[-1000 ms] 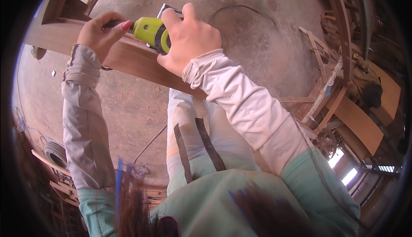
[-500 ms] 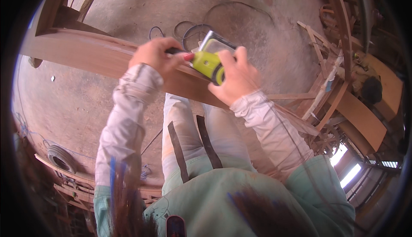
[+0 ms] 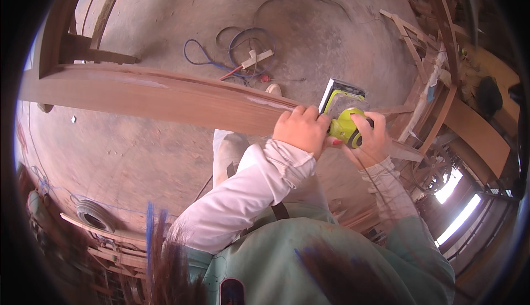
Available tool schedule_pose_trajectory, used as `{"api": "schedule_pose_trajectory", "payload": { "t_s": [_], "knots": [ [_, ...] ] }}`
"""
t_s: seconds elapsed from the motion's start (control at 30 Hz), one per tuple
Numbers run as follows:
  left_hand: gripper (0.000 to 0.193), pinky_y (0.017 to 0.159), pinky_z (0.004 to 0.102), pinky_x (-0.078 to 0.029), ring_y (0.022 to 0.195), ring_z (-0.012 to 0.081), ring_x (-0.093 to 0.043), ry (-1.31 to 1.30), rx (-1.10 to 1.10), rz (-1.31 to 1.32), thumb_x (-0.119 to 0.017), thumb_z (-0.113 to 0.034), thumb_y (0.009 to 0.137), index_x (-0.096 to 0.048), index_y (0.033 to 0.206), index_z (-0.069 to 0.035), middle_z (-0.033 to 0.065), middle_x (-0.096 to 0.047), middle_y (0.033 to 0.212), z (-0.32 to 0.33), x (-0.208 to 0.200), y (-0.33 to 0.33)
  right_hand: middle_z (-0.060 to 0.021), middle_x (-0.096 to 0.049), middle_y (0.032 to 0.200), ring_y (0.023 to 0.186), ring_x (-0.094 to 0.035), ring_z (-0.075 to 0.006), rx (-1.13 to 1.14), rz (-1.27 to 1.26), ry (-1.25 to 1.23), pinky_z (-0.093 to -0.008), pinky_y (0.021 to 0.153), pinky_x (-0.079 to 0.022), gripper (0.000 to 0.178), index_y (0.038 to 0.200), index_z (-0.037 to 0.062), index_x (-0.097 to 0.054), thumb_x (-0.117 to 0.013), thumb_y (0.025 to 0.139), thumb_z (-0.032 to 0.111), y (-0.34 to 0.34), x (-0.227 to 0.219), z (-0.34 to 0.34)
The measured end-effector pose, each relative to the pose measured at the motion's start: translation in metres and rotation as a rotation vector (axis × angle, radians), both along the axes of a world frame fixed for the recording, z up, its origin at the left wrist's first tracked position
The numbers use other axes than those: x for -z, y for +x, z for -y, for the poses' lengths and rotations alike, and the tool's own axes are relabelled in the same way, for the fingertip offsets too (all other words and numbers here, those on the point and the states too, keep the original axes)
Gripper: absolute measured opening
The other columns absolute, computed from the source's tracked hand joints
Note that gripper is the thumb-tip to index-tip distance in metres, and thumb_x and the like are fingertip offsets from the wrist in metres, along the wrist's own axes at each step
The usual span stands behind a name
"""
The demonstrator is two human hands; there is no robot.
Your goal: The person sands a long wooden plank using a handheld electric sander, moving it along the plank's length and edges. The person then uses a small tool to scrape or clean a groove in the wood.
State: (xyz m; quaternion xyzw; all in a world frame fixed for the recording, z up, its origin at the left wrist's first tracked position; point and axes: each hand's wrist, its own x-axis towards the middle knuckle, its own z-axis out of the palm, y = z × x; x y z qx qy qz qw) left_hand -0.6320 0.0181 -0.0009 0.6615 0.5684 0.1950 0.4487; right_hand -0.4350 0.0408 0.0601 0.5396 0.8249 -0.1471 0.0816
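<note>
A lime-green electric sander [image 3: 344, 129] with a black and white pad is between my hands, near the right part of a long reddish-brown wooden beam [image 3: 187, 101]. My left hand [image 3: 301, 130] is closed around the sander's left end, its grip mostly hidden under the fingers. From the right, my right hand [image 3: 375, 142] wraps over the rounded body, thumb and fingers curled on it. The sander appears tilted, its pad facing up and away; whether it touches the wood I cannot tell. Pale patches mark the beam's top edge.
On the concrete floor beyond the beam lie coiled cords [image 3: 238, 48] and a white power strip [image 3: 258, 59]. A tyre [image 3: 95, 215] rests by planks at lower left. Wooden frames [image 3: 425, 78] and a curved tan panel [image 3: 477, 139] stand on the right.
Both hands and the sander have moved right along the beam and a little nearer. My left forearm now reaches across my body. The power strip on the floor has come into sight.
</note>
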Motion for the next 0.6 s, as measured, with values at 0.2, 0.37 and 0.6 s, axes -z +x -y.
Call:
{"api": "schedule_pose_trajectory", "payload": {
  "t_s": [0.2,0.37,0.6],
  "knots": [
    [0.065,0.069,0.0428,-0.054,0.081,0.0317,-0.068,-0.169,0.2,0.039,-0.075,-0.055,0.072,-0.052,0.106,-0.005,0.0121,-0.065,0.092,-0.014,-0.02,0.029,-0.0103,-0.052,0.115,0.097,-0.06,-0.0318,-0.02,-0.081,0.089,-0.0418,0.079,-0.052,0.067,0.118,0.0214,-0.062,-0.083,0.054,0.015,0.005,-0.005,0.005],
    [0.07,0.07,0.045,-0.055,0.082,0.0368,-0.068,-0.286,0.294,0.005,-0.077,-0.058,0.071,-0.053,0.105,-0.002,0.0177,-0.067,0.092,-0.037,-0.034,0.031,-0.0089,-0.051,0.116,0.101,-0.058,-0.0326,0.022,-0.149,0.084,-0.0441,0.084,-0.05,0.07,0.122,0.0226,-0.06,-0.083,0.056,0.013,0.013,-0.006,0.004],
    [0.061,0.076,0.0458,-0.054,0.088,0.0378,-0.068,-0.223,0.368,-0.118,-0.082,-0.042,0.069,-0.054,0.108,-0.004,0.0193,-0.068,0.091,-0.067,-0.018,0.029,-0.0078,-0.05,0.114,0.102,-0.059,-0.0316,0.068,-0.291,0.049,-0.0427,0.082,-0.052,0.068,0.124,0.024,-0.054,-0.081,0.063,0.012,0.02,0.008,-0.024]
  ]
}}
